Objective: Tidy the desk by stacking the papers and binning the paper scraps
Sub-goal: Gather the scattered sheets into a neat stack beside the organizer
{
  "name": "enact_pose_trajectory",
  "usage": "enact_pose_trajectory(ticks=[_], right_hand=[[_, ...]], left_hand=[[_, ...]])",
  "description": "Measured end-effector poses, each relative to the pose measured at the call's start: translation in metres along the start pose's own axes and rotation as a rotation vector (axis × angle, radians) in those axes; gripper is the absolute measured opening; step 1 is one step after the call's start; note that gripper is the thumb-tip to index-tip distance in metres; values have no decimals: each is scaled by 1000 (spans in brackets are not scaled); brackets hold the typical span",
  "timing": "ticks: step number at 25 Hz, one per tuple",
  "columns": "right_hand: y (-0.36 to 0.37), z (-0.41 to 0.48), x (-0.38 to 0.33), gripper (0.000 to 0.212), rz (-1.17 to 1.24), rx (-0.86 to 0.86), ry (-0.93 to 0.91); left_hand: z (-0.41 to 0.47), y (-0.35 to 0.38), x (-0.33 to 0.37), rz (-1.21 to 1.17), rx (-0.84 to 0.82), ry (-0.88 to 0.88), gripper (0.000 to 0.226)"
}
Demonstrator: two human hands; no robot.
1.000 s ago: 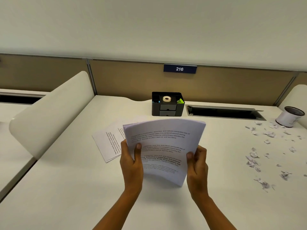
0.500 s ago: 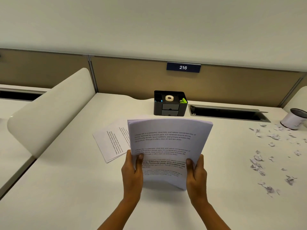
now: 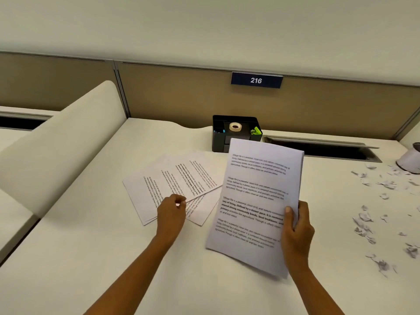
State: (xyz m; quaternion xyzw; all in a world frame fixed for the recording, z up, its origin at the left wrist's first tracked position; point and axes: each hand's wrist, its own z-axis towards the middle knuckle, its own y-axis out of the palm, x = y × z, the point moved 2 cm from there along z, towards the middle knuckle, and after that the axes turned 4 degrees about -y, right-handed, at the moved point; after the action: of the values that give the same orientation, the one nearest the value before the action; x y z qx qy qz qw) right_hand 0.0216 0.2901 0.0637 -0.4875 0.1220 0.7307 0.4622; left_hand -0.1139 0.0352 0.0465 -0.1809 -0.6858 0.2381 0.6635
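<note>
Right hand: the right hand [image 3: 296, 235] grips the gathered sheaf of printed pages [image 3: 256, 201] by its lower right edge, thumb on the front, holding it tilted above the desk [image 3: 91, 258].
Left hand: the left hand [image 3: 171, 211] rests on the loose sheets [image 3: 172, 183], fingers curled at their near edge; whether it has pinched a sheet cannot be told.
Loose sheets: a few overlapping pages lie fanned flat on the desk, just left of the held sheaf, their long axes running up and to the right.
Key relation: the loose sheets lie directly under the left hand, so that hand is the nearer one to lift them across to the sheaf.
Paper scraps: torn paper scraps [image 3: 368, 223] lie scattered well to the right, near the small white bin [image 3: 411, 160].
Progress: stacking looks partly done; the scraps are not yet binned.
</note>
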Motion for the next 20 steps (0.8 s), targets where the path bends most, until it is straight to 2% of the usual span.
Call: enact_pose_trajectory(ticks=[4,8,13,16,20], right_hand=[[3,6,25,18,-62,-19,90],[6,8,41,14,-104,-55,120],[17,6,58,7,-185,-114,133],[21,7,68,8,-241,-133,163],[25,7,71,8,-309,-147,170]], left_hand=[[54,10,-12,428,-95,-128,45],[119,-6,-12,509,-40,1,59],[172,-8,-9,606,-228,121,78],[186,-4,-13,737,-282,53,94],[193,-1,-15,846,-276,-28,99]])
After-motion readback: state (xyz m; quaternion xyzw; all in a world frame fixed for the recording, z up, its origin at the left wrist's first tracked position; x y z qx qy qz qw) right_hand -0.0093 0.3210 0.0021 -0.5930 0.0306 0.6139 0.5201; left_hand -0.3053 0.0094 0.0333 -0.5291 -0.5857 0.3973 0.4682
